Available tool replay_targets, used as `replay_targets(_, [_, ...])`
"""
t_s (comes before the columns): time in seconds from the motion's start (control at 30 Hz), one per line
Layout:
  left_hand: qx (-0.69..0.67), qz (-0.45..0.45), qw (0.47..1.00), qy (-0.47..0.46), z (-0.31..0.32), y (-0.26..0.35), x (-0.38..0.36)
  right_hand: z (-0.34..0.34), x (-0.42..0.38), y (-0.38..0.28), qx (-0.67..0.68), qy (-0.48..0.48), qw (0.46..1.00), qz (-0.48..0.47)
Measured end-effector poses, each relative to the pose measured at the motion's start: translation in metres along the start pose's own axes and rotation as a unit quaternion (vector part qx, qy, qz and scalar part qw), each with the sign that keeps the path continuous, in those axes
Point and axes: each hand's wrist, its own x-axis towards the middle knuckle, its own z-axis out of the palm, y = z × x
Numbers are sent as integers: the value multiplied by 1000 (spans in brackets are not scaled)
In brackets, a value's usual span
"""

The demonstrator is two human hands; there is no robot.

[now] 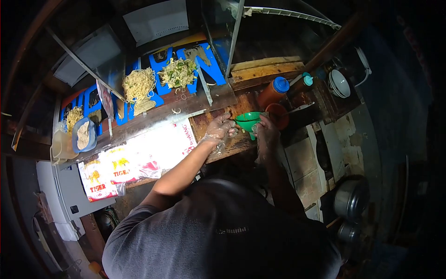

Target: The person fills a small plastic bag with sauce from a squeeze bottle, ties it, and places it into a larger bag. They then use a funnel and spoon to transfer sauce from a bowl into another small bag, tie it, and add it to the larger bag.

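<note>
A green bowl-like container sits between my hands over the wooden counter. My right hand, in a clear plastic glove, grips its right edge. At its left side is my left hand, also in a clear glove, with fingers curled; whether it holds anything is too small to tell. Just behind my right hand stand a red-orange bottle with a blue lid and a red round container. White plastic bags with red print lie to the left of my left hand.
Piles of noodles and chopped greens with noodles lie on the shelf behind. A blue tub stands at the left. White bowls and a teal-capped bottle are at the right, metal pots lower right.
</note>
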Motion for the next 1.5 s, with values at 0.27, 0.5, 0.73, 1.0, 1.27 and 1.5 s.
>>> replay_targets(0.27, [179,115,977,28,-29,14,-48,-19,-26,20,-86,-27,983,-159])
replay_targets(0.5, [506,251,818,113,-49,61,-126,28,-53,-7,-29,-182,957,-223])
replay_targets(0.73, [606,286,705,233,-93,67,-154,90,-43,-7,-34,-279,910,-304])
replay_targets(1.0, [670,289,656,194,-115,54,-160,140,-45,8,-140,-306,863,-378])
replay_targets(1.27, [701,256,638,190,-123,46,-148,161,-49,18,-272,-288,820,-413])
replay_targets(1.5, [695,251,650,176,-131,42,-142,163,-51,16,-318,-279,794,-436])
